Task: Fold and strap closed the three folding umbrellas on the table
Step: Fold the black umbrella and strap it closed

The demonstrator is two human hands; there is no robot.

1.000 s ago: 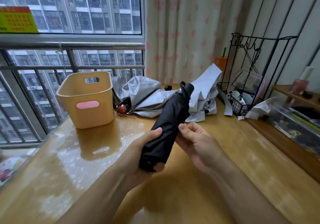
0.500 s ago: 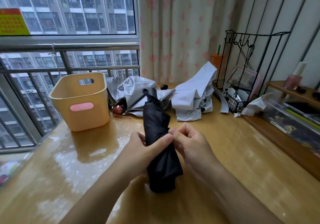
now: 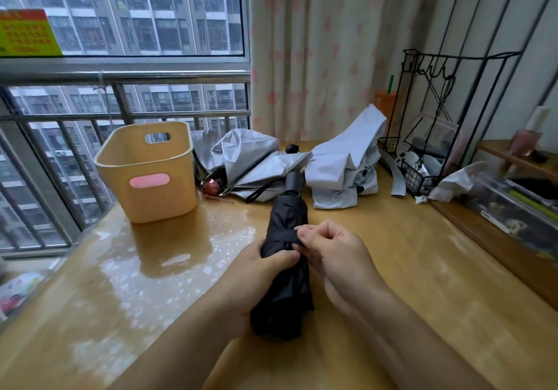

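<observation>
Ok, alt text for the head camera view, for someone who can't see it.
Two hands hold a folded black umbrella over a wooden table: the left hand grips its canopy, the right hand pinches its strap. Behind lie two unfolded silver umbrellas beside a yellow basket.

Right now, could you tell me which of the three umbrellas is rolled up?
The black umbrella in the left hand and right hand; the silver umbrella and pale grey umbrella behind lie loose, crumpled.

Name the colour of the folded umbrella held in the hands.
Black. The umbrella shows best in the head view, the only one here.
</observation>
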